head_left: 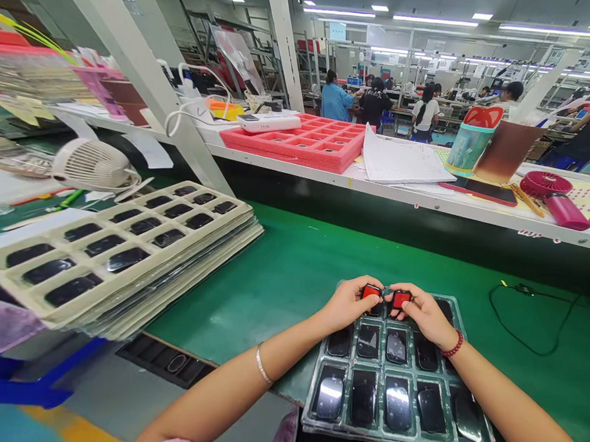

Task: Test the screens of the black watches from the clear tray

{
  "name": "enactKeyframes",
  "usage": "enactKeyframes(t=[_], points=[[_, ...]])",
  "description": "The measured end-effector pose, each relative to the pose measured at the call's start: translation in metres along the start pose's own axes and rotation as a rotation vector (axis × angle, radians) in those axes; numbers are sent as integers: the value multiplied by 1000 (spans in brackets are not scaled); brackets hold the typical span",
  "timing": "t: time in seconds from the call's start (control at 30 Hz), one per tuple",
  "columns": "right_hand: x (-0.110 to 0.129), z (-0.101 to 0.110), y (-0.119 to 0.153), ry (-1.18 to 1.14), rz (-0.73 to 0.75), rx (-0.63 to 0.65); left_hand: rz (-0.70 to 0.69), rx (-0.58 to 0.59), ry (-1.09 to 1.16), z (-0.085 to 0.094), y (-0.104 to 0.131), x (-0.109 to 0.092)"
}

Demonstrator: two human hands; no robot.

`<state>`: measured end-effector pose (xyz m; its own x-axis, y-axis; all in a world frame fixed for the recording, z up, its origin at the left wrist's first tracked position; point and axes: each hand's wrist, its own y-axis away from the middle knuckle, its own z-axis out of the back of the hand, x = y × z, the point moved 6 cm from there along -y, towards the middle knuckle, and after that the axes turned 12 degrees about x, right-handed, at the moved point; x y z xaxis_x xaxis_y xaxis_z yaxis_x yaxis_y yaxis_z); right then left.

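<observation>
The green worktop [294, 247] fills most of the view, with a white shelf [435, 208] running above its far edge. A stack of beige trays [149, 247] sits at the worktop's left, jutting over the near edge, its top tray full of dark, glossy pieces in rows. A clear tray [384, 364] lies right of the stack and also reaches over the near edge; shiny black pieces fill its front rows. Up on the shelf there's a red foam tray [297, 158], with loose papers [398, 160] just beside it.

Both hands are over the far row of the clear tray, close together. The left hand [353, 303] pinches the left red-faced piece [370, 292] between thumb and fingers, and the right hand [422, 310] grips the right red-faced piece [401, 299] the same way. Those two small, dark-rimmed pieces are near each other but apart. A thin black cable [523, 289] trails across the worktop's right side.
</observation>
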<state>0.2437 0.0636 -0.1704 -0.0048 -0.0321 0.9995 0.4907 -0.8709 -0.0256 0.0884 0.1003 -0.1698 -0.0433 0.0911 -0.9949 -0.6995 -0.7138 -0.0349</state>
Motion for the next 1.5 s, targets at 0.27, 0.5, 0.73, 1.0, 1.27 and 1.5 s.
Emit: enactKeyframes(t=[0.27, 0.5, 0.73, 1.0, 1.27, 1.5], points=[[0, 2, 0, -75, -29, -11, 36, 19, 74, -3, 1, -8], [0, 3, 1, -62, -48, -24, 56, 13, 139, -3, 1, -11], [-1, 2, 2, -21, -57, -11, 106, 33, 143, -4, -2, -2], [2, -1, 2, -2, -51, 0, 110, 49, 162, -7, -1, -4], [-3, -1, 1, -1, -50, -19, 68, 62, 210, -9, -1, -5], [-4, -3, 0, 16, -36, -2, 34, 58, 212, -9, -2, -3]])
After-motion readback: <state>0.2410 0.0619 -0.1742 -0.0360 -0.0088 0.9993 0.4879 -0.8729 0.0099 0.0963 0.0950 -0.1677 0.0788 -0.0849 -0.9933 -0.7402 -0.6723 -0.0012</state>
